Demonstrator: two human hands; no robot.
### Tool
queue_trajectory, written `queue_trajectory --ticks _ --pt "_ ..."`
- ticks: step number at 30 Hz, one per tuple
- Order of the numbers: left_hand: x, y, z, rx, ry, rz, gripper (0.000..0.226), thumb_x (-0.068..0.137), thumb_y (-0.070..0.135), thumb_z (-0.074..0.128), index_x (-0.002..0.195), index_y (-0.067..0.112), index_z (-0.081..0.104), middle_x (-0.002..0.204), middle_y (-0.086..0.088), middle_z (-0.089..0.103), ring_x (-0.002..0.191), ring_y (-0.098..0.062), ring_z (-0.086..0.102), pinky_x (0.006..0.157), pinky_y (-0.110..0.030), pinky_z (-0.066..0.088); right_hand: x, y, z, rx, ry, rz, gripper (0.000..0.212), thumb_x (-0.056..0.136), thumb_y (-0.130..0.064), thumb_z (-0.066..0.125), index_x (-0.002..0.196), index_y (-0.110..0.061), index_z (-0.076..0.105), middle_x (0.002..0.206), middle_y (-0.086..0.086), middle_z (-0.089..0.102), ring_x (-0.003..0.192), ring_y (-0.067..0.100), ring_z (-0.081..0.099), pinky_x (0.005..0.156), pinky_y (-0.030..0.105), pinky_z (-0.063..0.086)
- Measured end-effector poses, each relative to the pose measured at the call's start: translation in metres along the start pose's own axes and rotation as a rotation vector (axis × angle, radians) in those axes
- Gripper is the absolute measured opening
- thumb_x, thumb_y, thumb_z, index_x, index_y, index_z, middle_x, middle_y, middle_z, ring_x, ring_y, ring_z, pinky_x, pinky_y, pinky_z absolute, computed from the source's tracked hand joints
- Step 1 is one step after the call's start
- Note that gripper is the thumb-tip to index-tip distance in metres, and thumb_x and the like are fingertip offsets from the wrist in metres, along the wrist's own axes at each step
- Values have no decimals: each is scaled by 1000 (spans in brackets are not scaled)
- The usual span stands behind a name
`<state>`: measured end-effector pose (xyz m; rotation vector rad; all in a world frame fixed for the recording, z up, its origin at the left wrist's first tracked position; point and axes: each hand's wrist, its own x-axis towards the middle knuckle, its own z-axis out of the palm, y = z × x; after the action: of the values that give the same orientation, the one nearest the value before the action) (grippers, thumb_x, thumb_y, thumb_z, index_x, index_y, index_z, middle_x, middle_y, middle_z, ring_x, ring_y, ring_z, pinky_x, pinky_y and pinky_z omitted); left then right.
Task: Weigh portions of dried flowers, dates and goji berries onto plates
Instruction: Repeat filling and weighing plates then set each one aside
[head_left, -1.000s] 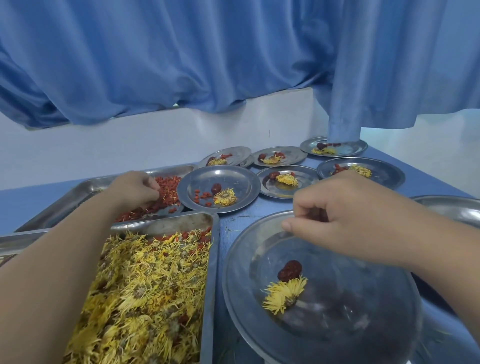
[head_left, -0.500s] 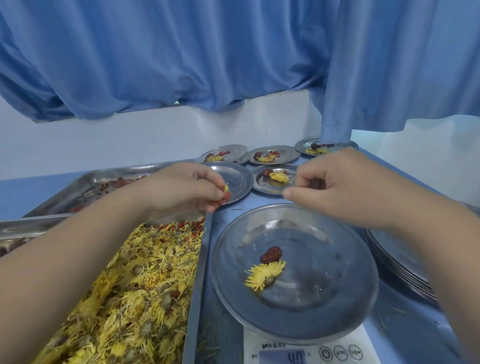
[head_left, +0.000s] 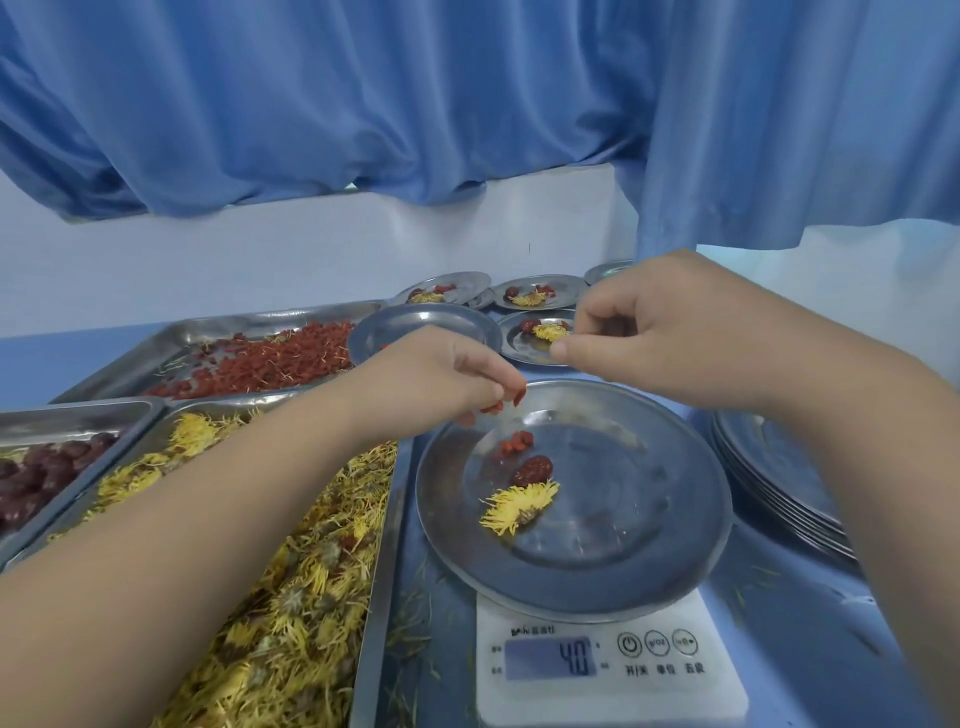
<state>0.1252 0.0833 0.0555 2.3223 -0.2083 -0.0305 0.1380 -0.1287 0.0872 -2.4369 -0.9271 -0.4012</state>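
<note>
Moved: left hand (head_left: 447, 374) is now reaching over plate (head_left: 649, 571), pinching goji berries (head_left: 513, 399).
Right hand (head_left: 675, 332): hovering curled, contents unclear.
Scale (head_left: 608, 691): is reading "40" under plate.
Room: blue table (head_left: 810, 654), blue curtain (head_left: 363, 104).

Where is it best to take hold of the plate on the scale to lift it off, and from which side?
Take the plate by its near-right rim, coming from the right. The rim overhangs the scale there, so fingers can slip under it, and the flower, date and berries lie left of centre, likely clear of a thumb on top.
</note>
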Motion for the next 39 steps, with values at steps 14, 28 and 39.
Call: queue_trajectory --ticks 14,28,39 --pt "5 2 35 40 271 4 27 77 15 76 82 39 65 77 11 62 67 -3 60 63 -18 47 -38 -28 -39 86 49 -37 27 80 -42 65 62 -22 65 58 -7 62 55 6 54 49 14 38" --pt "-30 13 42 -387 324 -106 15 94 13 57 99 19 71 103 -5 72 87 -18 74 82 -36 60 -145 17 2 129 123 91 26 82 -36 61 61 -22 57 61 -7 56 58 11 51 51 17 37" --pt "-58 -3 45 -675 531 -163 26 98 28 47 105 19 71 114 3 71 103 -14 69 101 -39 48 -149 19 33 756 30 745 36 90 -40 58 72 -9 61 51 4 60 40 19 51 38 20 35"
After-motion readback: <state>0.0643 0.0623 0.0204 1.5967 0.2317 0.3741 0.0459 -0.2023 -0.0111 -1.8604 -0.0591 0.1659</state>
